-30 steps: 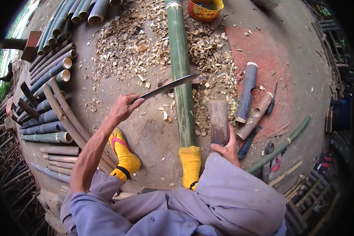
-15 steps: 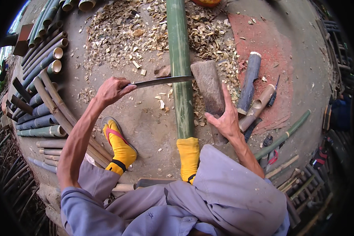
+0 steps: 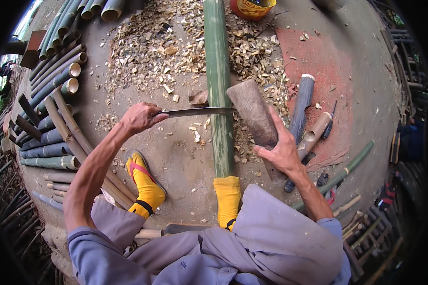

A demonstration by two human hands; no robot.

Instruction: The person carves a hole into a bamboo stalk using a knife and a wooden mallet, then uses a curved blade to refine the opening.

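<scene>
A thick green bamboo pole (image 3: 218, 137) lies lengthwise in front of me. My left hand (image 3: 142, 117) is closed round one end of a long knife (image 3: 195, 112), and its handle is hidden in my fist. The dark narrow blade crosses the pole, its far end just past the pole's right side. My right hand (image 3: 281, 151) wraps the near part of a heavy wooden block (image 3: 253, 109), thumb on one side and fingers on the other. The block leans left, its far end near the blade tip. My yellow-socked foot (image 3: 227, 197) presses against the pole's near end.
Wood chips (image 3: 152, 61) cover the floor beyond. Cut bamboo lengths (image 3: 47, 135) are stacked at left. Short dark bamboo pieces (image 3: 302, 107) lie on a red patch (image 3: 328, 71) at right. An orange bucket (image 3: 253, 8) stands at the far edge.
My right fingers have closed round the wooden block, and its far end has tilted left. The knife lies flatter across the pole, slightly lower in the view. More of the bucket shows.
</scene>
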